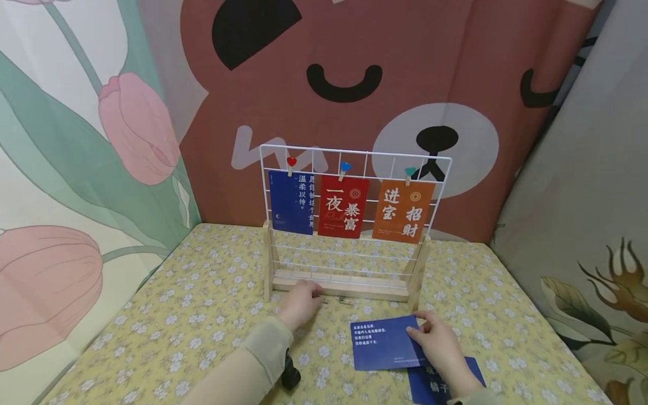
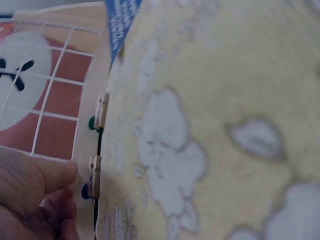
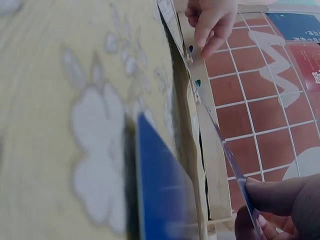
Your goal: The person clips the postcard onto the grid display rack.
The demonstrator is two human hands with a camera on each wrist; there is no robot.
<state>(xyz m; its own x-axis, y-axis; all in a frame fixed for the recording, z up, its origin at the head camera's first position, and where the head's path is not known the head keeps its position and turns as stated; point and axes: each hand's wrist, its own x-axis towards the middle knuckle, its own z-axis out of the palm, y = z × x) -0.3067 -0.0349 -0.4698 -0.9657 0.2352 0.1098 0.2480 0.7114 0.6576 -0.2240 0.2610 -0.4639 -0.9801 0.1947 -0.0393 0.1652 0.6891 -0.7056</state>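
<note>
My right hand (image 1: 445,349) pinches a blue card (image 1: 382,343) with white writing between thumb and fingers. Beneath it lies another dark blue card (image 1: 473,368), partly covered by that hand. At the front of the rack's wooden base (image 1: 349,287) is my left hand (image 1: 300,304), fingers bent and close to the tabletop. Small wooden clothespins, one with a blue head (image 2: 94,177) and one with a green head (image 2: 101,112), lie along the base beside its fingertips. Whether the left fingers hold anything is hidden. The white wire grid (image 1: 344,256) stands upright between wooden side posts.
Across the grid's upper part hang a blue card (image 1: 291,205), a red card (image 1: 344,208) and an orange card (image 1: 402,211), each under a heart-headed clothespin. A flowered yellow cloth (image 1: 192,320) covers the table. Printed curtains (image 1: 329,124) stand behind and at both sides.
</note>
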